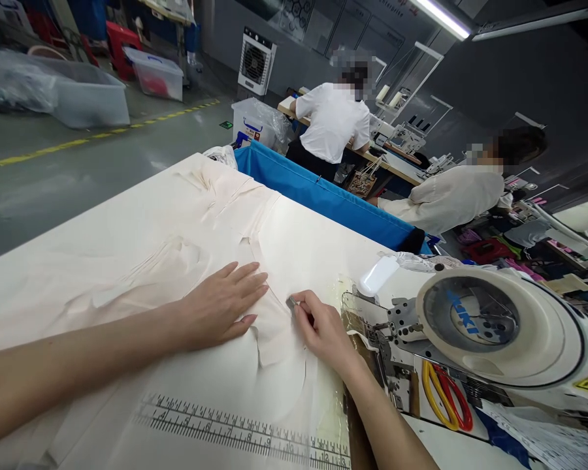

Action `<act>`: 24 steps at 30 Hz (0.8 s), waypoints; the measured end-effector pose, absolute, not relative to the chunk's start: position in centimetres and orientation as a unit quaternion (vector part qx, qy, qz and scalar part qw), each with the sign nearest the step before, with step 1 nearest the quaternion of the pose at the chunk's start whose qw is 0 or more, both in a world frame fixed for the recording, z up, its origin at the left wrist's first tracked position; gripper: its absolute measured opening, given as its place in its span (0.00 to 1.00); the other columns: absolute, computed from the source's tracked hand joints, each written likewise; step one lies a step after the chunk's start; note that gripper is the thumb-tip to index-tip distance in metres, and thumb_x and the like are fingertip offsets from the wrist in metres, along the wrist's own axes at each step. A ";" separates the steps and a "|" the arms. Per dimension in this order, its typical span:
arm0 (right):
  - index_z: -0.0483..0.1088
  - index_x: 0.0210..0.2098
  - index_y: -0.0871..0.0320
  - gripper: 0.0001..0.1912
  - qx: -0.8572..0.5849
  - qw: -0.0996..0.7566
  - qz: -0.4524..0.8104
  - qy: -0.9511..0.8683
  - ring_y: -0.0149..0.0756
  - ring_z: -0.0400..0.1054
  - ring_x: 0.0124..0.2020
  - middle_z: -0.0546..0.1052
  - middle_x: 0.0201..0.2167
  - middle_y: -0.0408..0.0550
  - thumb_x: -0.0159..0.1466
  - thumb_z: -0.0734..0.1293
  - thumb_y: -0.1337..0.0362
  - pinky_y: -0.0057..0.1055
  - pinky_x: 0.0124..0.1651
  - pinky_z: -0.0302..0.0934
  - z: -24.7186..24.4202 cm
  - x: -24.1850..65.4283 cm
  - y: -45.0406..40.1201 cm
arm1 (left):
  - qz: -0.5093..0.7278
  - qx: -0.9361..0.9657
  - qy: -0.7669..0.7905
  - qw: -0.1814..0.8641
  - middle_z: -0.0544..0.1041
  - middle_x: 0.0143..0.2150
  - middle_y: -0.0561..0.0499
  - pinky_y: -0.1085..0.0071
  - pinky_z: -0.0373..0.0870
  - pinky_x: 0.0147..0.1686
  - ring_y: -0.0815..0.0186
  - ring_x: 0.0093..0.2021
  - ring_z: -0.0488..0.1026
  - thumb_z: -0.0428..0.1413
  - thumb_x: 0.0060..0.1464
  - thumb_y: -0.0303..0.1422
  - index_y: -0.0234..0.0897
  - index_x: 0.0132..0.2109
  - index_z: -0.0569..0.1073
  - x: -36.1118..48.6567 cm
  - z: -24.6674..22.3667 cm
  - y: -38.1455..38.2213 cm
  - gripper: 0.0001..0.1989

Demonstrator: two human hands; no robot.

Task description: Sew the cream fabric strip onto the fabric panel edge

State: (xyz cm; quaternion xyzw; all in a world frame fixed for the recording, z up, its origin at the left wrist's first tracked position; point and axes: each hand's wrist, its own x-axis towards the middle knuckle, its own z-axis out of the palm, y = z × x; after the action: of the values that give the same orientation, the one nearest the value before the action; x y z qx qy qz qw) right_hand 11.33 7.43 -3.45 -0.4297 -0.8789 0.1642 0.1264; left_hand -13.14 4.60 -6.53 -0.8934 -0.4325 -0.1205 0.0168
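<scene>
Pale cream fabric [215, 189] lies in loose folds over the white table. My left hand [220, 303] rests flat on it, fingers spread, palm down. To its right, my right hand [321, 326] pinches a small grey metallic piece [291, 302] between thumb and forefinger, at the edge of the fabric; what the piece is cannot be made out. A printed ruler scale [245, 434] runs along the table below both hands. The needle area of a white sewing machine [543, 326] is just right of my right hand.
Yellow-handled [438, 395] and red-handled [458, 398] tools lie below the machine head. A white rounded object [378, 275] sits behind its needle area. A blue fabric bin [323, 196] borders the table's far edge. Two people [333, 121] sit beyond it at other machines.
</scene>
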 end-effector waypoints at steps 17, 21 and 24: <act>0.67 0.49 0.56 0.12 -0.447 0.113 0.142 -0.876 0.36 0.72 0.27 0.77 0.25 0.41 0.71 0.55 0.67 0.27 0.29 0.52 -4.6 8.0 9.0 | -0.111 -0.914 -0.388 0.038 0.69 0.63 0.38 0.56 0.61 0.59 0.52 0.61 0.66 0.44 0.67 0.39 0.32 0.62 0.67 -12.7 -6.2 4.8 0.23; 0.68 0.48 0.56 0.12 -0.447 0.103 0.129 -0.879 0.37 0.72 0.28 0.79 0.27 0.44 0.70 0.56 0.68 0.28 0.29 0.50 -4.5 7.6 9.1 | -0.121 -0.914 -0.385 0.047 0.69 0.62 0.38 0.56 0.60 0.59 0.51 0.61 0.66 0.45 0.66 0.38 0.31 0.62 0.67 -12.8 -6.3 4.8 0.23; 0.70 0.46 0.57 0.12 -0.438 0.099 0.129 -0.884 0.38 0.72 0.27 0.80 0.28 0.45 0.68 0.57 0.69 0.29 0.29 0.48 -4.0 8.2 8.9 | -0.124 -0.913 -0.385 0.056 0.69 0.63 0.38 0.55 0.59 0.59 0.51 0.62 0.65 0.45 0.67 0.38 0.31 0.62 0.67 -12.8 -6.8 4.7 0.23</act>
State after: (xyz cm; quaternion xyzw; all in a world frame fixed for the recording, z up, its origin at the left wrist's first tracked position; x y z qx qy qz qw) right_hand 8.19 8.93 -4.03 -0.4379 -0.8842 0.1288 0.0995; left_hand -12.84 4.71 -6.75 -0.9127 -0.3853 -0.1243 0.0555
